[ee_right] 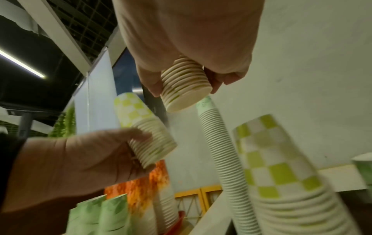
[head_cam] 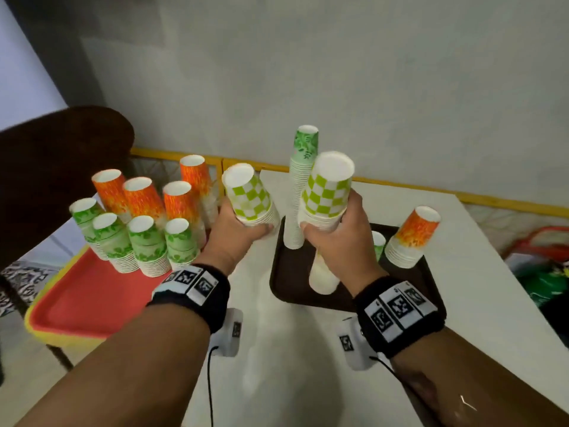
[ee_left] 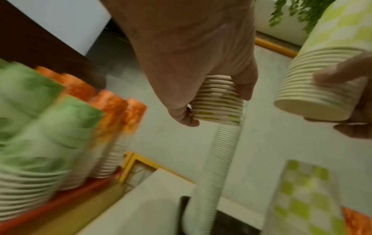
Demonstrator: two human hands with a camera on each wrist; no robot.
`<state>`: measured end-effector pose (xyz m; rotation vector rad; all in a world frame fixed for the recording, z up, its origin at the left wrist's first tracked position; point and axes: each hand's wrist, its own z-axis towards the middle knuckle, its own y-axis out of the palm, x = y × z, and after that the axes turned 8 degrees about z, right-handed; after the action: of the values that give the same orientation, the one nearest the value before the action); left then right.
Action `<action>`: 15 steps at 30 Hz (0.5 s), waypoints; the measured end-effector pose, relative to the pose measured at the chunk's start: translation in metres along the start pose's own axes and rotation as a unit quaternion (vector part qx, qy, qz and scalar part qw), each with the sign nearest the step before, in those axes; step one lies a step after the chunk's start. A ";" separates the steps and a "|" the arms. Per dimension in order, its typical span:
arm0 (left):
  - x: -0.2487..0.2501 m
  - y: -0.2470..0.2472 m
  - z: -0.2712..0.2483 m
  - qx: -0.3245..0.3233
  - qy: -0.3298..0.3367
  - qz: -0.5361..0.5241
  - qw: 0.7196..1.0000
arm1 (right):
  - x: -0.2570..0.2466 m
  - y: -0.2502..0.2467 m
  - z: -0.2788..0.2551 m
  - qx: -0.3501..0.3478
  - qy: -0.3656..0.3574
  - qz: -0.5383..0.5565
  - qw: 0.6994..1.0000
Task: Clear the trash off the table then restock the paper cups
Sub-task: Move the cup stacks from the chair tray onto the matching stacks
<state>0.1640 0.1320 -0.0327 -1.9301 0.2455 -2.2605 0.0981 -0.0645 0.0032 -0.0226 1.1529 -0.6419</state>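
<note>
My left hand (head_cam: 238, 231) grips the base of a short stack of lime-checked paper cups (head_cam: 250, 195), held upside down and tilted left above the white table (head_cam: 462, 272). My right hand (head_cam: 331, 232) grips a second lime-checked stack (head_cam: 331, 189) over the brown tray (head_cam: 283, 272). A third checked stack (head_cam: 323, 278) stands on that tray right under the right hand. The left wrist view shows fingers curled round the ribbed rims (ee_left: 217, 101). The right wrist view shows the same grip on the other stack (ee_right: 185, 85). The two held stacks are apart.
On the brown tray stand a tall leaf-green stack (head_cam: 303, 180), an orange stack (head_cam: 412, 238) and a small green cup (head_cam: 378, 241). A red tray (head_cam: 86, 300) at the left carries several orange (head_cam: 141, 195) and green (head_cam: 147, 245) stacks. A dark chair (head_cam: 61, 167) is behind it.
</note>
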 end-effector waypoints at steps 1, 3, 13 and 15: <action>0.013 0.018 0.004 -0.002 0.005 -0.011 1.000 | 0.007 -0.007 0.006 0.003 -0.007 -0.013 1.000; 0.036 0.050 0.009 -0.009 0.029 -0.033 0.999 | 0.018 -0.017 0.016 0.001 -0.002 -0.032 0.999; 0.040 0.088 0.004 0.037 -0.014 -0.029 0.999 | 0.065 -0.033 0.013 -0.060 0.080 -0.113 0.989; 0.045 0.085 0.002 0.046 -0.019 -0.042 0.998 | 0.084 -0.027 0.004 -0.097 0.127 -0.131 0.978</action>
<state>0.1605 0.0389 -0.0085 -1.9697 0.0566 -2.2403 0.1101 -0.1286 -0.0561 -0.2690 1.4718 -0.7778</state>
